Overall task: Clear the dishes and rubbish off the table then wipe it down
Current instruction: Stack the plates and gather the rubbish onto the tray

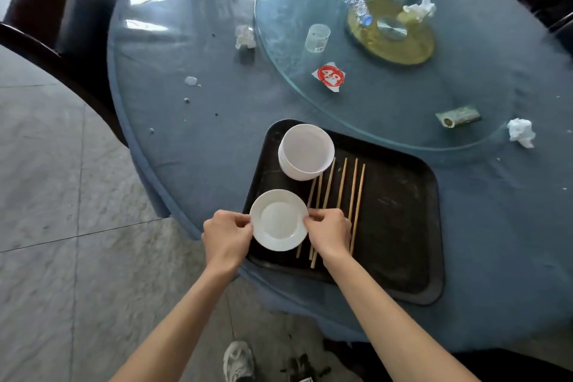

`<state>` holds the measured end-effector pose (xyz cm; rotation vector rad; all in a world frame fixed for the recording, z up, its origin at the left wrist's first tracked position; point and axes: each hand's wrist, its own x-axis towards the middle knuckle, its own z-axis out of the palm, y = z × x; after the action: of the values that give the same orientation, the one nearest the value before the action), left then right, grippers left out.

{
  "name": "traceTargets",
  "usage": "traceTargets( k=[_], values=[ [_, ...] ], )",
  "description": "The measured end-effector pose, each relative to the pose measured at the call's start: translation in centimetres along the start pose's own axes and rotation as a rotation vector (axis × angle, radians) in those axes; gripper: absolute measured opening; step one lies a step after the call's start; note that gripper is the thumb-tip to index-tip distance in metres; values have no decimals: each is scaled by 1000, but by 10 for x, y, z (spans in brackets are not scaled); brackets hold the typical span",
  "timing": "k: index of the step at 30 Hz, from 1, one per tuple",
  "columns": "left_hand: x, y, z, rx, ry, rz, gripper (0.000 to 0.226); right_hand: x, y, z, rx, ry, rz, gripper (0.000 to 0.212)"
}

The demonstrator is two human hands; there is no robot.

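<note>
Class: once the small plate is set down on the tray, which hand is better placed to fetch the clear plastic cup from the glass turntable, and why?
Probably the right hand. It grips the small plate on the side nearer the clear plastic cup, which stands ahead and slightly right; the left hand would have to cross the stacked bowls.

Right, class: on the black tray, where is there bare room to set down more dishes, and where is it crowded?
The tray's right half, beyond the chopsticks, is bare. Its left side is crowded: stacked bowls at the far corner, the plate held by both hands nearer.
</note>
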<state>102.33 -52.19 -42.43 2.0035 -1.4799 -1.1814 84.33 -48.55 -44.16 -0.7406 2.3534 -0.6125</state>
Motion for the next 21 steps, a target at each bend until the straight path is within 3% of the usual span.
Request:
traceTargets(
  k=[6, 9, 12, 15, 21],
  values=[
    [-7, -2, -1, 54, -3, 36, 14, -8, 3, -12, 24, 14, -51, 31],
    [-17, -1, -4, 62, -23, 52, 17, -13, 20, -29, 69, 156, -88, 29],
    [-26, 1, -5, 80, -55, 84, 15, -6, 47, -50, 28, 276, 16, 45],
    [-30, 5, -3, 70, -69, 114, 21, 4, 63, -58, -14, 136, 167, 59],
    [-30, 8, 7, 37, -57, 179, 44, 4, 63, -39, 2, 70, 10, 55]
  ],
)
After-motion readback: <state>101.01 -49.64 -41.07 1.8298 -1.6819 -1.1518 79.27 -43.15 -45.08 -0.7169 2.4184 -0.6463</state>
